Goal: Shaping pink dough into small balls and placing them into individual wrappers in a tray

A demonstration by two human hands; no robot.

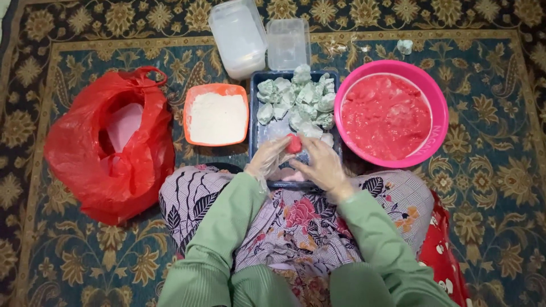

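Note:
A small red lump of dough [294, 144] is held between both my hands over the near end of a dark blue tray [256, 136]. My left hand [268, 158], in a thin clear plastic glove, cups it from the left. From the right, my right hand [322, 165] closes around it. The tray's far part is piled with several pale green floured pieces [298, 101]. A pink basin [438, 108] of red dough sits to the right. An orange square container [189, 113] of white flour is to the left.
A red plastic bag [108, 148] lies open at the left on the patterned carpet. Two clear plastic containers [239, 37] stand beyond the tray. A red patterned cloth [446, 256] lies by my right knee. My legs in floral fabric fill the near centre.

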